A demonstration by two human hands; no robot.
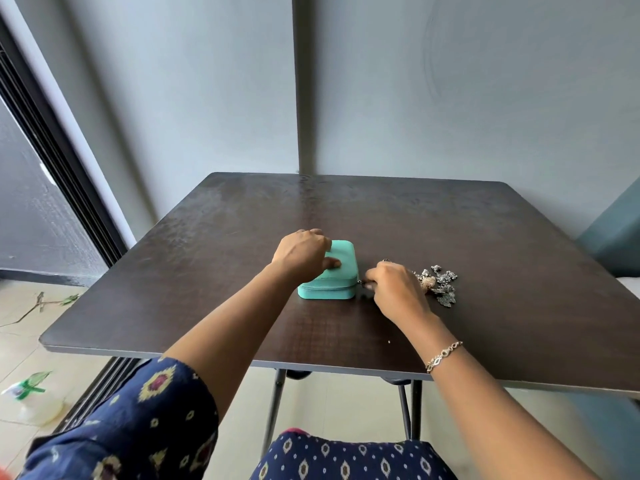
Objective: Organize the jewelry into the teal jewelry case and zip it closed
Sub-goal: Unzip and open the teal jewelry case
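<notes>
We note the right hand (pixel 394 289) pinching the zipper pull (pixel 362 283) at the near right corner of the teal jewelry case (pixel 341 271). The left hand (pixel 301 252) grips the case, thumb on its lid. The case lies on the table (pixel 381 209), lid down; the jewelry (pixel 440 284) is heaped just beyond the right hand.

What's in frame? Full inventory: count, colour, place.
teal jewelry case: 1, teal, table centre, lid down
zipper pull: 1, metal, case's near right corner
jewelry pile: 1 heap, silver with a gold piece, table, right of the case
table: 1, dark brown
spray bottle: 1, clear with green, floor at lower left
bracelet: 1, silver, right wrist
left hand: grips case, thumb on lid
right hand: pinches zipper pull
</notes>
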